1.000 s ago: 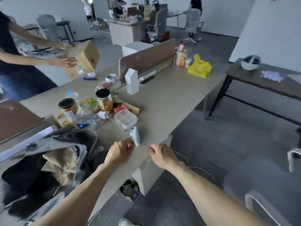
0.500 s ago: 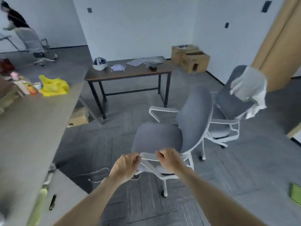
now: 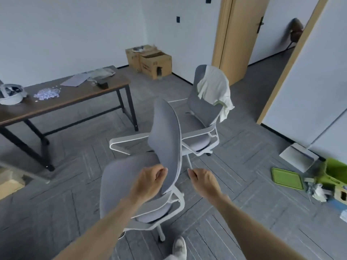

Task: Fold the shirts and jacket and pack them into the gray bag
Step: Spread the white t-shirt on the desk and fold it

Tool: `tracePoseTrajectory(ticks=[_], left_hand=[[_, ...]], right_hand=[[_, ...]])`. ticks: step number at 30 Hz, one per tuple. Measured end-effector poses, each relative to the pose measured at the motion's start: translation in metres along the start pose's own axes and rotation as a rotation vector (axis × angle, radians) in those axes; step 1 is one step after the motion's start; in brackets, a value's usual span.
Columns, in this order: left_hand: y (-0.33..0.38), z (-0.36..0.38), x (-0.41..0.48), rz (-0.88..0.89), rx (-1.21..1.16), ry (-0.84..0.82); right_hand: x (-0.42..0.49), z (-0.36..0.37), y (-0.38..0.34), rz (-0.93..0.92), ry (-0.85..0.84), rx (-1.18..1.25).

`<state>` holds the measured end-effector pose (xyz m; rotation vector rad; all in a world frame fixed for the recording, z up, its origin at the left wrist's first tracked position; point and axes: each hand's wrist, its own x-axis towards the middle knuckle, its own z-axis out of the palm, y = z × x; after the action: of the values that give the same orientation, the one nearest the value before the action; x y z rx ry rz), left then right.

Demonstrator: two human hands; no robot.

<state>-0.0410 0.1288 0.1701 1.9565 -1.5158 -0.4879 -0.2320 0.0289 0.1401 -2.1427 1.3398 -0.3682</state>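
Right now I am holding my left hand (image 3: 150, 182) and right hand (image 3: 204, 182) out in front of me, a little apart. Both are curling their fingers into loose fists, and nothing is showing in either grip. The left one is hovering in front of the near gray chair (image 3: 165, 139); I cannot tell if it is touching the backrest.

A pale shirt (image 3: 214, 91) is hanging over the top of the far gray chair (image 3: 202, 111), just behind the near one. Its long axis is running from upper left down to lower right, with one end dangling off the backrest's right edge toward the wooden door (image 3: 236, 34).

Gray carpet (image 3: 244, 147) is covering the floor. A dark table (image 3: 75, 98) is standing at the left by the white wall, and cardboard boxes (image 3: 150, 61) are sitting in the corner.

A green tray (image 3: 287, 178) is lying on the floor at the right, well apart from the chairs. A band of carpet is running between it and them.
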Motion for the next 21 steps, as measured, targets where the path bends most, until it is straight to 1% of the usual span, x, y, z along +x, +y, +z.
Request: tracePoseTrajectory(ticks=[3,6,11,16,21], left_hand=[[0.027,0.013,0.076,0.096,-0.047,0.003],[0.060,0.025,0.148,0.173,-0.096,-0.013],[0.101,0.047,0.257,0.288,-0.115,-0.062],[0.118,0.091,0.346,0.254,-0.096,-0.197],[0.128,0.137,0.425,0.186,-0.048,-0.226]], right_hand=[[0.044,-0.027,0.024,0.079,0.084,-0.004],[0.089,-0.059,0.043,0.157,0.125,-0.029],[0.154,-0.113,0.074,0.224,0.233,0.008],[0.196,-0.143,0.130,0.318,0.275,0.032],[0.271,-0.170,0.184,0.343,0.215,0.040]])
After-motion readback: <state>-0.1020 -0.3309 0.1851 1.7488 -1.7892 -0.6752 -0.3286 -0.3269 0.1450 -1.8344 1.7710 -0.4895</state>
